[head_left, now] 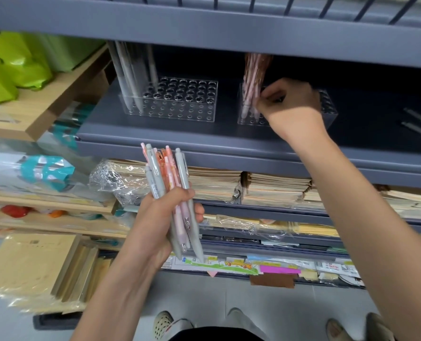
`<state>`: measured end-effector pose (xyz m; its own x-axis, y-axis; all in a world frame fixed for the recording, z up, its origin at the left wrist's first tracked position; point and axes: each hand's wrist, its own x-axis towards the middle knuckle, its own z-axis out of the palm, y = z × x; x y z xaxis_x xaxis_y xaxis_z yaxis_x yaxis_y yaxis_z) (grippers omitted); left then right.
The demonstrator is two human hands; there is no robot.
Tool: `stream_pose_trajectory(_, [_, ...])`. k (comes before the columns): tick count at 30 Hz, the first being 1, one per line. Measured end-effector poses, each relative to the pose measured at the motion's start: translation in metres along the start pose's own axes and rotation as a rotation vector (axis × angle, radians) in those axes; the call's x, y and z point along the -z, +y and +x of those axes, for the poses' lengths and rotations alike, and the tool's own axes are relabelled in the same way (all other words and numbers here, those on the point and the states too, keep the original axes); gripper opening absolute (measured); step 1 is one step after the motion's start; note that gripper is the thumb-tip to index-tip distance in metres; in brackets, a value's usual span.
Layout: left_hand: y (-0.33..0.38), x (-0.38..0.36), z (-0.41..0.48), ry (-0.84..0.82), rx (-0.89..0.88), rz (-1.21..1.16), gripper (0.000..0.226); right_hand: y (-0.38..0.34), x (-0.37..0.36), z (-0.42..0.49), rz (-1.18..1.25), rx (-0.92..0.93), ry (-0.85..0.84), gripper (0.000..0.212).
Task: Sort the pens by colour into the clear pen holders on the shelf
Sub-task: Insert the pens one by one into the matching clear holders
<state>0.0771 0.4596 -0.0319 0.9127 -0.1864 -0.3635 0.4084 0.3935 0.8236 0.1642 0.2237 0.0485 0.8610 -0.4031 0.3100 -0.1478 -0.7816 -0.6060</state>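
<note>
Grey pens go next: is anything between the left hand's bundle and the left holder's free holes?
Nothing visible. The left hand holds the bundle of pens below the shelf edge; the left holder has free holes right of its grey pens. The right hand is away at the right holder.

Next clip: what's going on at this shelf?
A person is sorting pens on a grey shelf. The left hand holds a mixed bundle of pens, grey and pink or orange, below the shelf edge. The right hand reaches into the right clear holder, fingers curled against the pink pens standing at its left end; blur hides whether it pinches one. The left clear holder has a few pale grey pens at its left end, and most of its holes are unfilled.
</note>
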Motion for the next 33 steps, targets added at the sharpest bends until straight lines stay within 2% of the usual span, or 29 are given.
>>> stream_pose_trajectory(7, [0.003,0.006,0.0,-0.013,0.001,-0.012,0.026,-0.003,-0.002,0.004,-0.036,-0.001,0.006,0.014])
stream_pose_trajectory(17, [0.011,0.015,0.0,0.014,0.022,-0.029,0.024,-0.003,-0.008,0.002,-0.024,-0.015,0.101,0.006])
stream_pose_trajectory(26, [0.017,0.025,-0.002,0.004,0.026,-0.019,0.017,0.005,-0.013,-0.004,0.01,0.031,0.127,0.01])
stream_pose_trajectory(33, [0.024,0.034,-0.002,-0.016,0.035,0.003,0.03,0.006,-0.016,-0.009,0.065,-0.014,0.107,0.01])
